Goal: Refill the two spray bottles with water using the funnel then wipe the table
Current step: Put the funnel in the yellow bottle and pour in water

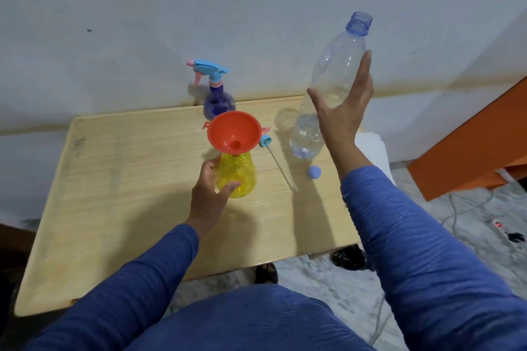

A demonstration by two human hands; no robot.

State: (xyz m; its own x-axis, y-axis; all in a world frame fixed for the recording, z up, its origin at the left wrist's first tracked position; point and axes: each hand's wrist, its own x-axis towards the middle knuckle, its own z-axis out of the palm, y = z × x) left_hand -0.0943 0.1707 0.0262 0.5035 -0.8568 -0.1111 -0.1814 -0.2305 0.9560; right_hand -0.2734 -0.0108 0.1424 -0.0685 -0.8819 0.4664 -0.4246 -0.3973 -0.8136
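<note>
A yellow spray bottle (238, 177) stands uncapped on the wooden table (128, 194), with an orange funnel (233, 131) seated in its neck. My left hand (209, 194) curls around the yellow bottle's left side. Behind it stands a purple spray bottle (219, 102) with its blue and pink sprayer head on. A clear water bottle (328, 85), open at the top and holding a little water, stands upright at the right. My right hand (343, 111) is spread flat in front of it, fingers apart, not closed around it.
A loose blue sprayer head with its long tube (281, 168) lies just right of the funnel. A small blue cap (314, 172) lies near the water bottle's base. Something white (370, 145) sits at the table's right edge. An orange cabinet (470, 151) stands to the right, and cables (462, 208) lie on the floor.
</note>
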